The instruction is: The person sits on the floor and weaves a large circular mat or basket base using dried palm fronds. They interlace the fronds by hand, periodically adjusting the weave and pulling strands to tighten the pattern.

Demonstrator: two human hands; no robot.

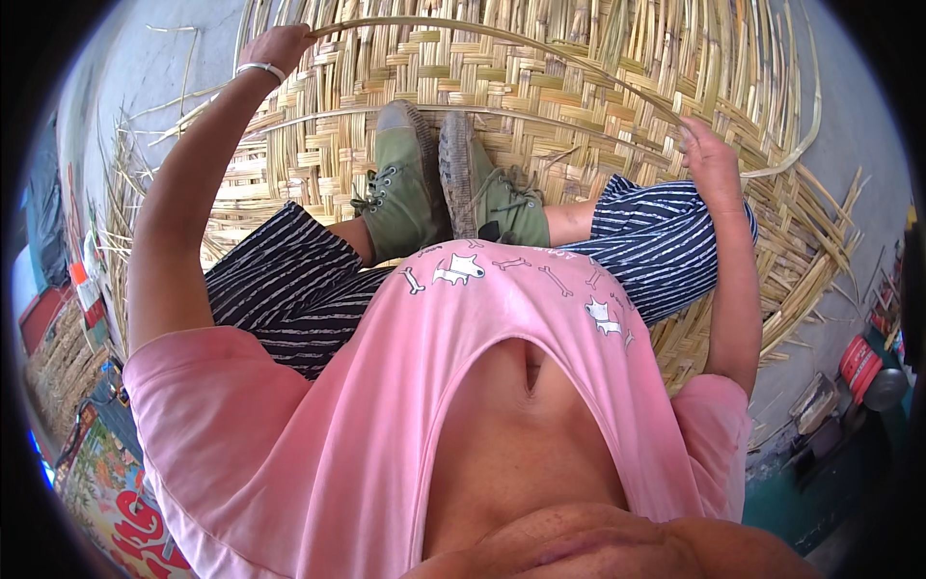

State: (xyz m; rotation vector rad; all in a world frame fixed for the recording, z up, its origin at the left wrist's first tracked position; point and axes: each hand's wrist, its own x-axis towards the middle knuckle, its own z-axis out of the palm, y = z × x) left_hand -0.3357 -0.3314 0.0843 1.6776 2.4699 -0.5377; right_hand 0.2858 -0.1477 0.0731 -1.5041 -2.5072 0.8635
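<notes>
I sit on a large woven bamboo mat [579,87] spread over the ground, my green shoes [453,183] together in front of me. My left hand [280,46], with a white bangle on the wrist, grips one end of a long thin bamboo strip [502,39] at the upper left. The strip arcs across the mat toward the right. My right hand [709,159] rests on the weave at the right, fingers on the strip's other end and the loose strands there.
Loose bamboo strips [135,164] fan out past the mat's edges on both sides. A red container [857,362] and other small items stand at the lower right. Coloured printed material [125,511] lies at the lower left.
</notes>
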